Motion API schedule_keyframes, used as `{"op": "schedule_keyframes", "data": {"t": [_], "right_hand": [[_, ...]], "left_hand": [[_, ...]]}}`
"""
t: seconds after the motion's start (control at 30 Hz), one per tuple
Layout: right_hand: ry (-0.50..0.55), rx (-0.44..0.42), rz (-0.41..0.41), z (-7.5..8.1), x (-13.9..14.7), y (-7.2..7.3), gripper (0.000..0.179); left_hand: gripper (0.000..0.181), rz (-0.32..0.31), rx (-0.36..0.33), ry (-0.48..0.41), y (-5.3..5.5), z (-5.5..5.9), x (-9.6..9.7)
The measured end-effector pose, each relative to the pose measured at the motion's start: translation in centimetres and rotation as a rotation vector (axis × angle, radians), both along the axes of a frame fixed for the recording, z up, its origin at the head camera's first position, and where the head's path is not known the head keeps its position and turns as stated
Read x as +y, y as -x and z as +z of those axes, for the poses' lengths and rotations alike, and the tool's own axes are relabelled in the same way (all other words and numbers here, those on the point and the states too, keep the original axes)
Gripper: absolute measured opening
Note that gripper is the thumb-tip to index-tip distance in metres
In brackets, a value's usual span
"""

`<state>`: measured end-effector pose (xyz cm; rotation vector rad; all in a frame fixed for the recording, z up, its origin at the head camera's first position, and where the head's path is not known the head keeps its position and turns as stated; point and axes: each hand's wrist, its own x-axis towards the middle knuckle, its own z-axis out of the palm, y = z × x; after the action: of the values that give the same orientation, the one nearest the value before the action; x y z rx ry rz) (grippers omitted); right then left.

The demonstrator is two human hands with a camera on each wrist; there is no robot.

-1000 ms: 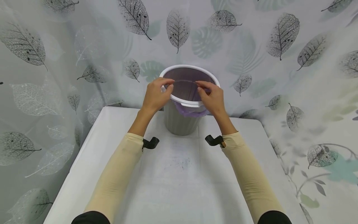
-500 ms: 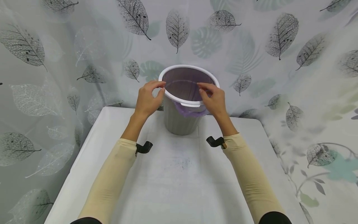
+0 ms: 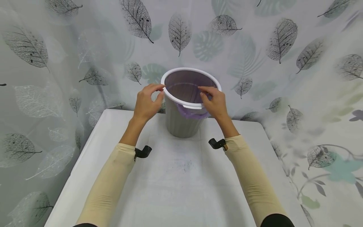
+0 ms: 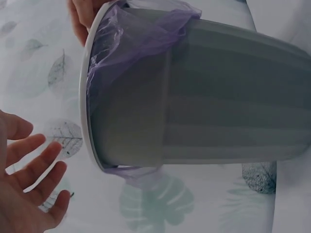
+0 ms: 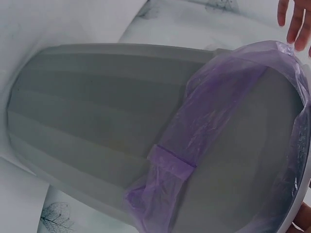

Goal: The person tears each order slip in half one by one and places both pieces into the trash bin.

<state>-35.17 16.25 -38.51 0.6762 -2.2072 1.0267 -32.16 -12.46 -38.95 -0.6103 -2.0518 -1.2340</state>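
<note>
A ribbed grey trash bin (image 3: 181,124) with a white rim ring (image 3: 188,105) stands at the back of the table. Lining it is a thin purple trash bag (image 3: 190,115), whose edge hangs below the ring outside. My left hand (image 3: 146,102) hovers beside the left rim, and the left wrist view shows its spread fingers (image 4: 41,170) apart from the bin. Over the right side of the opening is my right hand (image 3: 214,101), fingers bent loosely, with a gap between thumb and index. Its other fingers are partly hidden; contact with the rim is unclear. Neither hand visibly holds anything.
The bin stands on a white-covered table (image 3: 175,176) with faint dark marks near its middle. A leaf-patterned curtain (image 3: 113,53) hangs close behind the bin and along both sides. Black wrist mounts (image 3: 143,152) stick out inward from both wrists.
My left hand has moved left, away from the bin's opening, and its thumb and index have parted. The right hand stays nearly in place. The bin has not visibly moved.
</note>
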Motion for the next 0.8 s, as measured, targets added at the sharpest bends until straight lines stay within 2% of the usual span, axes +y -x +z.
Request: {"op": "schedule_keyframes", "data": {"t": [0.2, 0.37, 0.47, 0.6, 0.7, 0.8], "right_hand": [[0.002, -0.039, -0.015, 0.0, 0.1, 0.2, 0.027], [0.009, 0.027, -0.012, 0.0, 0.2, 0.0, 0.025], [0.012, 0.091, -0.018, 0.2, 0.4, -0.3, 0.026], [-0.007, 0.133, -0.062, 0.3, 1.4, -0.6, 0.029], [-0.028, 0.109, -0.117, 0.0, 2.5, -0.7, 0.033], [-0.057, 0.043, -0.170, -0.7, 3.9, -0.8, 0.039]], "left_hand": [[0.028, 0.003, -0.013, 0.015, 0.1, -0.2, -0.4], [0.034, 0.002, -0.085, 0.065, -0.4, -0.5, -1.1], [0.038, 0.023, -0.124, 0.131, -0.9, -0.6, -1.9], [0.046, 0.096, -0.166, 0.246, -1.3, -1.0, -2.9], [0.055, 0.143, -0.236, 0.326, -1.5, -1.3, -3.6], [0.065, 0.170, -0.325, 0.412, -1.7, -1.9, -4.3]]}}
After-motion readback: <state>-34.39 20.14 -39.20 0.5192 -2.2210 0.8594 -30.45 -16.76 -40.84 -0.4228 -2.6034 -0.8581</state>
